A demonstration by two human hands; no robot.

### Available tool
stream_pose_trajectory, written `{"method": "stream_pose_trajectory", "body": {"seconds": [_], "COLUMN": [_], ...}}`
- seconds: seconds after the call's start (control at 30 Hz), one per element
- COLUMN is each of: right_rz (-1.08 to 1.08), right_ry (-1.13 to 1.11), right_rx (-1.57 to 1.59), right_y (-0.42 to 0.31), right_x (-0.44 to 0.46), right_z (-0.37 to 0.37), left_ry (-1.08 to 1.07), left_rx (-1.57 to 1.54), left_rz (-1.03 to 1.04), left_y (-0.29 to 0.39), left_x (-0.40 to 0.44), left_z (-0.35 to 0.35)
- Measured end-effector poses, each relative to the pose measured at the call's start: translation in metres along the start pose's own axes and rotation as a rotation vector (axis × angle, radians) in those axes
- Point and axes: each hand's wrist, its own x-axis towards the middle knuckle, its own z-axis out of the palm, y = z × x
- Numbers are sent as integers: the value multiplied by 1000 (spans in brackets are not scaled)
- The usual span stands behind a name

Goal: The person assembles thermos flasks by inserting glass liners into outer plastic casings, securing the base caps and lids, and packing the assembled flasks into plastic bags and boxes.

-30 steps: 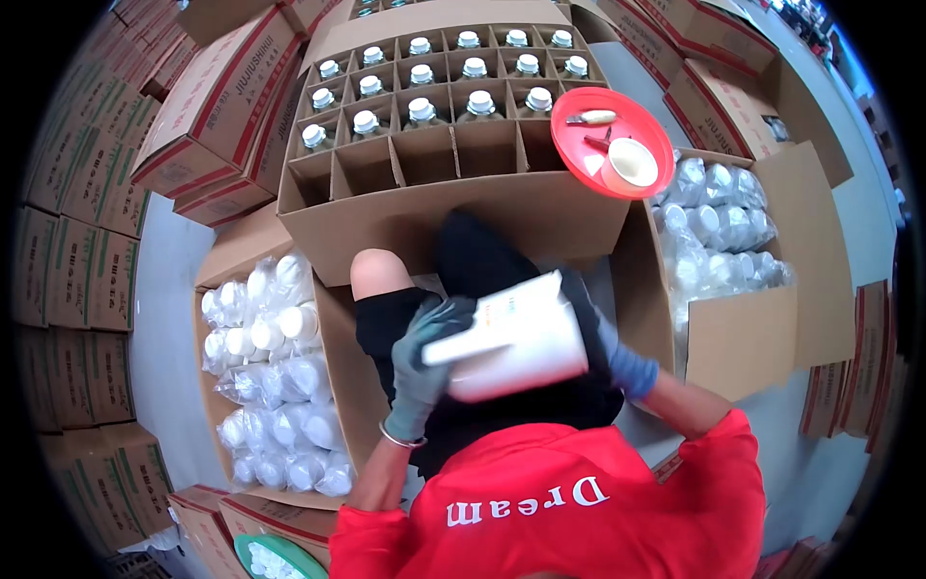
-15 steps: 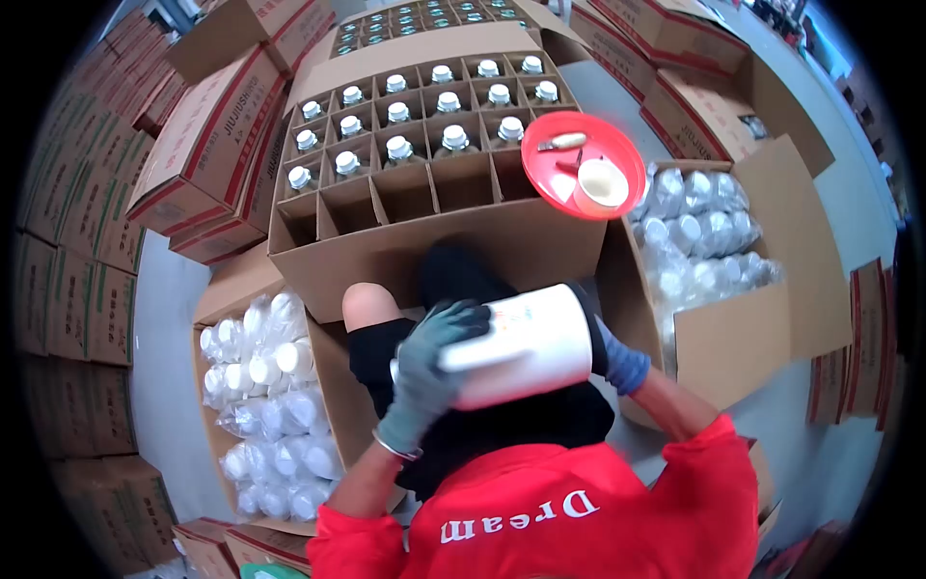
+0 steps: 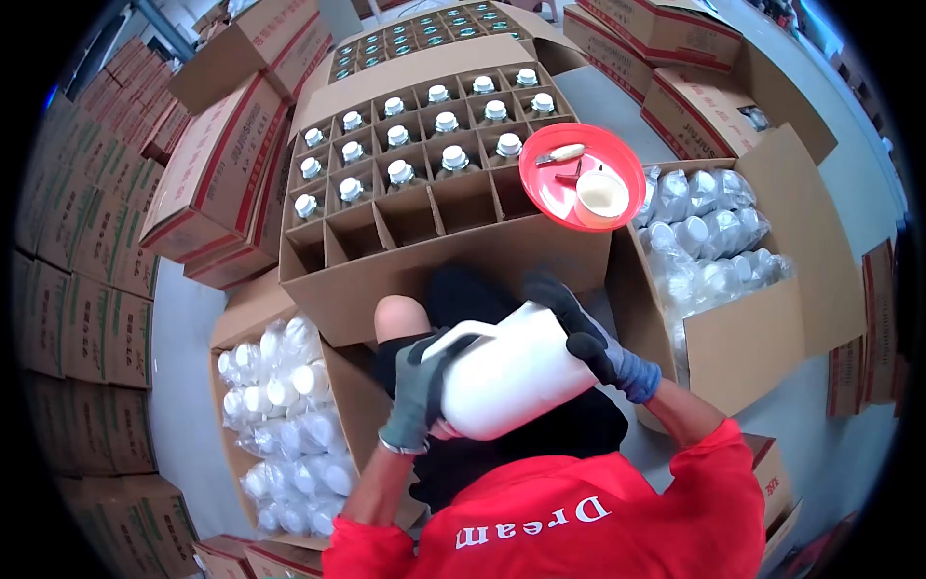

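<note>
A white plastic jug (image 3: pixel 511 376) with a loop handle lies tilted across my lap, held between both gloved hands. My left hand (image 3: pixel 417 391), in a grey-green glove, is closed on its left end beside the handle. On the opposite end, my right hand (image 3: pixel 603 343) in a blue-grey glove grips the jug, its dark fingertips spread over the edge. The underside and the far fingers are hidden. Just beyond my knees stands a divided carton (image 3: pixel 444 261) holding several white-capped bottles (image 3: pixel 454 160); compartments along its near row have no bottle.
A red plate (image 3: pixel 550 207) on the carton's right corner carries a small knife (image 3: pixel 561 153) and a cream cup (image 3: pixel 602 193). Open boxes of plastic-wrapped white bottles (image 3: pixel 289 434) and clear-wrapped bottles (image 3: pixel 709 236) flank me. Stacked cartons (image 3: pixel 222 174) line the left.
The jug has turned in my hands, so its handle now points up and away and the printed face is out of sight. My right hand has shifted forward over its end.
</note>
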Motion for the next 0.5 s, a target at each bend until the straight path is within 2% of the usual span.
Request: {"method": "stream_pose_trajectory", "body": {"seconds": [0.03, 0.07, 0.1, 0.13, 0.17, 0.2, 0.27, 0.3, 0.33, 0.37, 0.4, 0.5], "right_rz": [96, 381, 224, 160, 94, 133, 145, 105, 66, 90, 76, -14], "right_ry": [117, 264, 221, 198, 182, 191, 203, 205, 208, 130, 102, 69], "right_rx": [277, 484, 342, 229, 118, 44, -125, -236, -351, 55, 78, 122], "right_y": [12, 19, 36, 44, 52, 51, 48, 45, 32, 10, 4, 1], "right_x": [2, 4, -3, -1, 1, 6, 15, 28, 41, 38, 41, 53], "right_z": [9, 9, 9, 7, 5, 4, 10, 6, 6, 12, 13, 16], "left_ry": [136, 283, 226, 174, 192, 214, 309, 365, 270, 278, 284, 463], "left_rx": [-161, -327, -180, -29, -11, -78, -320, -501, -411, -247, -84, -266], "left_rz": [-200, -58, 74, 206, 210, 172, -46, -428, -557, -458, -363, -290], "left_y": [14, 28, 34, 38, 39, 31, 10, 2, -10, -15, -13, -1], "left_x": [0, 9, 15, 19, 23, 22, 16, 5, 3, 2, 2, 9], "left_z": [2, 5, 0, -5, -10, -14, -9, -5, -13, -12, -14, -19]}}
